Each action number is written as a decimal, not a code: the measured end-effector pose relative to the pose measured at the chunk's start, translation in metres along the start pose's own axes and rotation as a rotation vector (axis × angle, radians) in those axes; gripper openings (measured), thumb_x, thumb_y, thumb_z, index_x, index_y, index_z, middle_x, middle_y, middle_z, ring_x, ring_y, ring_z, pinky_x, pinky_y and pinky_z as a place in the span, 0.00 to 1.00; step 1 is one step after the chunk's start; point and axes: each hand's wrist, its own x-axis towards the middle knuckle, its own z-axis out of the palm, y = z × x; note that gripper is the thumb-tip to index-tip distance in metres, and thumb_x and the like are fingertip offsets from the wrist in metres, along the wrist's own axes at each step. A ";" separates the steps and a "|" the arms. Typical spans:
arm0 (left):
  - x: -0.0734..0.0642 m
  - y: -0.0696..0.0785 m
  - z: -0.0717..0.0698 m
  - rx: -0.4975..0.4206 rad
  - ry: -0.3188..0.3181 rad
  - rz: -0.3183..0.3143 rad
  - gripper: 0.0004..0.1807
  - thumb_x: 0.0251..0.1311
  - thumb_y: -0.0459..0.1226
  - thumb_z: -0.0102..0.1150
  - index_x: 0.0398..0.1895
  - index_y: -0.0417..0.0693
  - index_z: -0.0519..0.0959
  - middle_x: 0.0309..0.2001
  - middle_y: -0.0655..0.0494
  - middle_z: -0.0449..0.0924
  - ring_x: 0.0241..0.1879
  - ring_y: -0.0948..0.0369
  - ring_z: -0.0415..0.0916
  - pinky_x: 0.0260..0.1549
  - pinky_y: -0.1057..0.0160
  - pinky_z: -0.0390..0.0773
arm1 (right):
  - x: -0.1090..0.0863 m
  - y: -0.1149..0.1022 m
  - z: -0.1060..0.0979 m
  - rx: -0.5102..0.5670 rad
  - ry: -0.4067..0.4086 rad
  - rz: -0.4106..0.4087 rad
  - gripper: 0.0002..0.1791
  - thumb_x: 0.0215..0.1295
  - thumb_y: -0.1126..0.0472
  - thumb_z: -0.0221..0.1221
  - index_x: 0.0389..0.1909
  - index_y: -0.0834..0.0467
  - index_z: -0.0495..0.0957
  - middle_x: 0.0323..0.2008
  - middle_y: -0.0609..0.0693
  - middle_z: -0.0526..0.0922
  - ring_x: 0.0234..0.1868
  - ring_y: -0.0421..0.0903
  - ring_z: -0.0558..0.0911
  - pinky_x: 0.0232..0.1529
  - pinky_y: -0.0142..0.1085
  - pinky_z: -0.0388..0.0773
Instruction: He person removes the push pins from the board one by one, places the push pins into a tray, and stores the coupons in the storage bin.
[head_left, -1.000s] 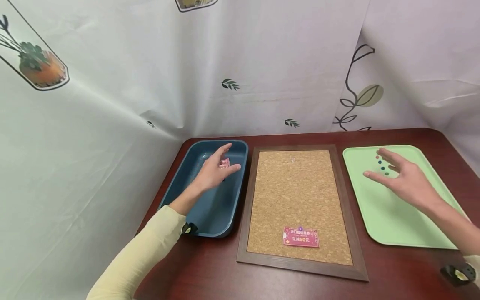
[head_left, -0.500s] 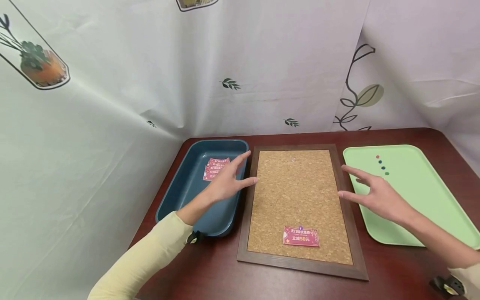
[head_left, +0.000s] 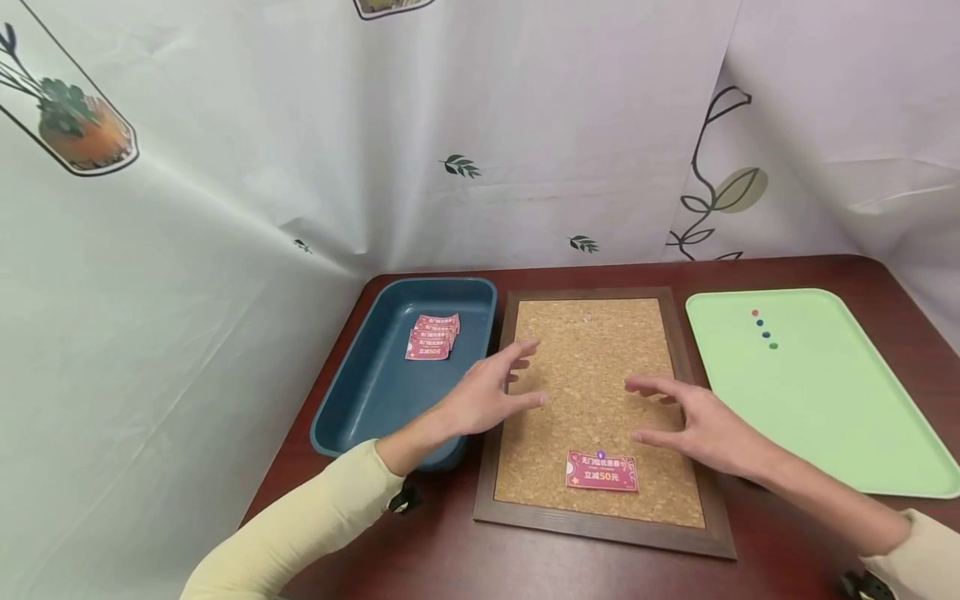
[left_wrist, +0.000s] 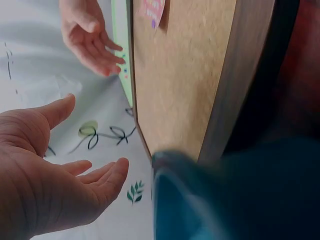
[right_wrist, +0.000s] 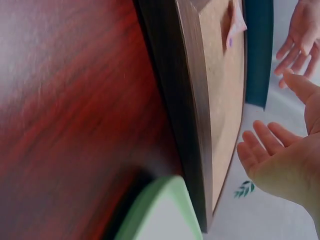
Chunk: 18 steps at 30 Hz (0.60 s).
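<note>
Over the left edge of a framed cork board (head_left: 592,375) hovers my left hand (head_left: 483,396), thumb and fingers spread with nothing between them. My right hand (head_left: 705,425) hangs above the board's right side, its fingers loosely extended and holding nothing. A pink coupon (head_left: 602,472) is fixed near the board's lower edge by a purple pushpin (head_left: 601,455). In the left wrist view, the left palm (left_wrist: 55,185) faces the other hand across a gap. The right wrist view also shows the right palm (right_wrist: 280,155) holding nothing.
A blue tray (head_left: 341,400) at the left holds several overlapping pink coupons (head_left: 431,337). On the green tray (head_left: 847,400) at the right lie several small coloured pins (head_left: 765,334) in a row. A printed white curtain (head_left: 525,125) stands behind the dark red table (head_left: 600,575).
Both hands have moved inward from above the two trays to over the cork board, coming closer together. The coupons in the blue tray and the pins are now uncovered.
</note>
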 end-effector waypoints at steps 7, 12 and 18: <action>-0.005 0.002 0.019 0.006 -0.055 0.016 0.42 0.68 0.40 0.73 0.82 0.49 0.64 0.75 0.46 0.72 0.69 0.52 0.75 0.62 0.53 0.79 | 0.002 0.000 0.016 -0.010 -0.058 -0.073 0.34 0.62 0.52 0.77 0.66 0.60 0.80 0.58 0.48 0.87 0.56 0.52 0.83 0.57 0.51 0.79; -0.009 0.003 0.029 0.020 -0.082 0.024 0.40 0.68 0.41 0.73 0.80 0.46 0.66 0.71 0.47 0.76 0.66 0.53 0.78 0.62 0.56 0.79 | 0.004 0.002 0.024 0.035 -0.095 -0.116 0.28 0.63 0.54 0.77 0.60 0.60 0.83 0.55 0.49 0.87 0.52 0.48 0.84 0.54 0.42 0.81; -0.012 0.002 0.041 0.033 -0.133 0.012 0.35 0.68 0.42 0.74 0.75 0.43 0.73 0.66 0.50 0.81 0.61 0.60 0.81 0.58 0.64 0.79 | 0.008 0.005 0.031 0.050 -0.112 -0.161 0.21 0.62 0.58 0.77 0.54 0.59 0.86 0.50 0.48 0.88 0.48 0.45 0.84 0.51 0.37 0.82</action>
